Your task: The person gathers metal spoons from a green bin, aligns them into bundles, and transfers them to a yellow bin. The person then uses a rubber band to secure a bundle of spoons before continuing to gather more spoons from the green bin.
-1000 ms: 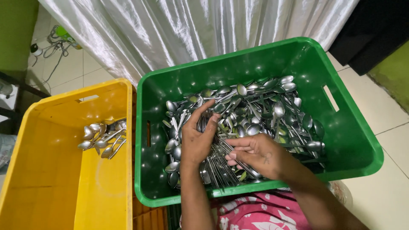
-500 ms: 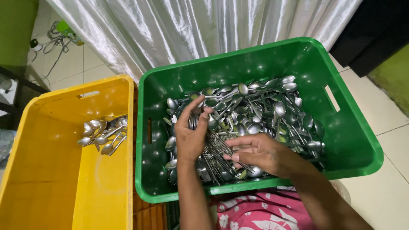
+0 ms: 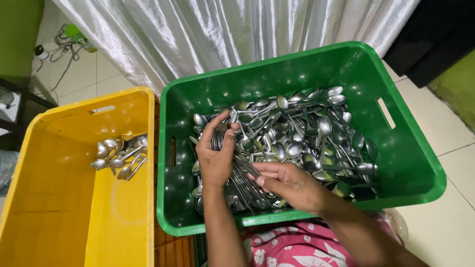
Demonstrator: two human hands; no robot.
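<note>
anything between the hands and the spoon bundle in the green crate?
Nothing visible. The left hand already wraps the spoon bundle, and the right hand touches its handles inside the green crate.

spoons [image 3: 297, 133] in right crate [image 3: 420, 163] | few spoons [image 3: 118, 155] in left crate [image 3: 59, 222]

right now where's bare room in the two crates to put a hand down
Most of the yellow crate floor is bare, all but the small spoon cluster at its far right. The green crate is crowded: its spoon pile and both hands cover the floor, leaving narrow strips along the walls.
</note>
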